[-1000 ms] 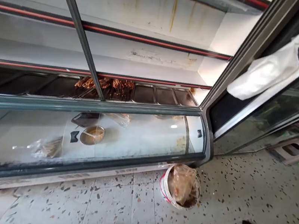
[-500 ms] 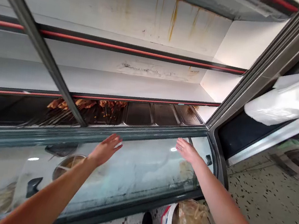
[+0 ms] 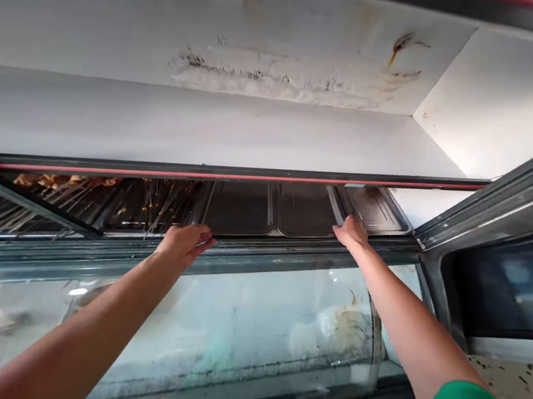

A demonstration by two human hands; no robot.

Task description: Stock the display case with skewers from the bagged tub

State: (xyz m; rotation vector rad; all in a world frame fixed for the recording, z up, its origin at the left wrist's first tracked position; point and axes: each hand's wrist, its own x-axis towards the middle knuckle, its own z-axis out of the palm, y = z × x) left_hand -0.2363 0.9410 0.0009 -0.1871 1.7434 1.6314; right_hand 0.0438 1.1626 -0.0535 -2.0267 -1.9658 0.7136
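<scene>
Both my hands reach over the front ledge of a glass-fronted display case. My left hand (image 3: 186, 241) is at the front left corner of a shallow metal tray (image 3: 240, 205), thumb and fingers apart. My right hand (image 3: 352, 231) has its fingertips at the front right corner of a second metal tray (image 3: 303, 209), beside a third tray (image 3: 377, 210). The right fingers are slightly bent, and their undersides are hidden. I cannot tell how firmly either hand touches the metal. No food shows in the visible parts of these trays.
Left of the trays lie skewers (image 3: 65, 191) with browned food on them. A white shelf (image 3: 217, 128) with a red-striped edge hangs low above the trays. Sliding glass (image 3: 248, 318) lies below my arms, and a metal frame post (image 3: 517, 178) slants at the right.
My hands have moved forward from above the glass to the front edges of the trays. The view has come closer to the lower shelf, and my right fingers have bent.
</scene>
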